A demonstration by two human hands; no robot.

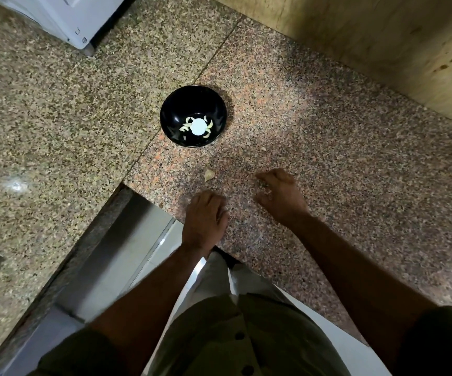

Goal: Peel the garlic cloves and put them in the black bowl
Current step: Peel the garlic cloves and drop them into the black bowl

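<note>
Speckled granite counter [328, 131] carries the round glossy black bowl [193, 116], where we see several pale peeled garlic cloves [209, 125] ringed round a white glare spot at the bottom. One unpeeled papery garlic clove [209, 174] lies on the stone between bowl and hands. Our left hand [206, 215] rests knuckles-up near the counter edge, fingers curled under; whether it holds anything we cannot tell. Our right hand [280, 192] has fingers bent down to the stone, contents hidden too.
</note>
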